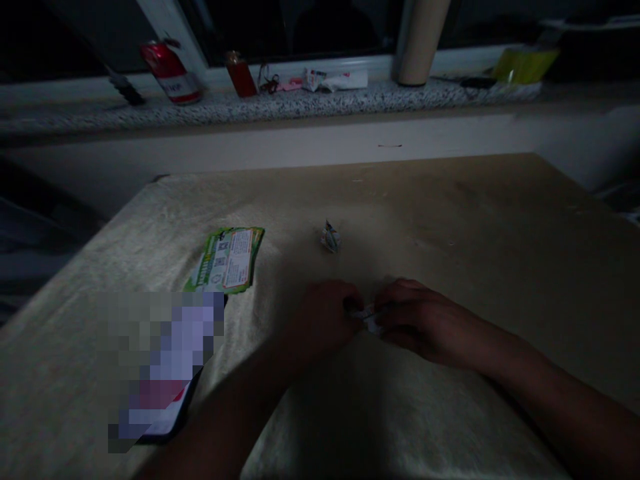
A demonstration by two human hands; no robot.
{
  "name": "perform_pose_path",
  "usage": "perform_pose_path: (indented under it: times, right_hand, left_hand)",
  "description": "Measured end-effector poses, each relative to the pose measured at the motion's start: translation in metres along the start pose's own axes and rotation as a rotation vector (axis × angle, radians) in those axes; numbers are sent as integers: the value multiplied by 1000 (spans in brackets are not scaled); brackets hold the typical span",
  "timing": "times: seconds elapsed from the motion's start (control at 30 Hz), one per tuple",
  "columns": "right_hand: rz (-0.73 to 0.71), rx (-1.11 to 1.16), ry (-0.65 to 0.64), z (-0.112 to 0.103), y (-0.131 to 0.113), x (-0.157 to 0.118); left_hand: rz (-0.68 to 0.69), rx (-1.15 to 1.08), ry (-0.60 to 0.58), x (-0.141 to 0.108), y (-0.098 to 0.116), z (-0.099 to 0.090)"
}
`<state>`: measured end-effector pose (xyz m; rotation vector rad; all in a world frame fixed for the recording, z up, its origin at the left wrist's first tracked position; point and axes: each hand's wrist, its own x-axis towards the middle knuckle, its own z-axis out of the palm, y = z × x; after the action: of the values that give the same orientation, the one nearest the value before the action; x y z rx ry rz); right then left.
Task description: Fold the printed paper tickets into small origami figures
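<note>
Between my two hands, low over the middle of the table, is a small piece of pale printed paper (370, 319). My left hand (333, 313) has its fingers closed on the paper's left end. From the other side, my right hand (417, 317) pinches its right end. The fingers cover much of the paper, and dim light hides its exact shape. Just beyond the hands stands a small folded paper piece (331, 237) with a pointed top and printed sides.
A green printed packet (225, 260) lies left of my hands, with a blurred-out phone (175, 367) nearer me. On the granite windowsill (295, 103) stand a red can (173, 73), a red bottle (241, 75), a crumpled tube (335, 80), a tan cylinder (424, 43) and a yellow item (525, 65).
</note>
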<state>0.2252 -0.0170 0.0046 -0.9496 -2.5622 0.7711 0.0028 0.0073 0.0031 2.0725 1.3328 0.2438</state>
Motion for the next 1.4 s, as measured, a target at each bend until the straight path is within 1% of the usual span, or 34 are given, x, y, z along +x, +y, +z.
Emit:
perform_pose_path:
  times: [0.2,0.37,0.5,0.57,0.67,0.73,0.77,0.87,1.0,1.2,1.4]
  right_hand:
    - [-8,-1,13,1,2,1]
    - [7,-8,29,2,2,0]
    - [7,-5,28,2,3,0]
    - [-4,-2,29,1,4,0]
    - [-14,3,43,1,7,-1]
    - [-3,-3,77,0,9,-1]
    - [7,-11,98,0,10,-1]
    - [44,-53,143,-2,13,-2]
    - [87,-98,149,-5,18,-4]
    - [116,-96,129,-6,21,-7]
    - [149,-70,208,-9,24,-7]
  left_hand:
    - [-21,5,-33,4,-2,-1]
    - [-41,69,-65,3,-4,-8]
    - [-68,64,-81,2,-9,-12]
    - [-39,57,-64,0,-11,-10]
    - [55,52,-5,-6,-13,-5]
    - [106,81,58,-11,-12,-1]
    - [116,81,66,-13,-11,1]
    - [117,83,95,-17,-7,6]
    - [125,81,98,-17,-3,10]
    - [103,58,72,-15,-4,10]
    - [75,22,60,-15,-2,8]
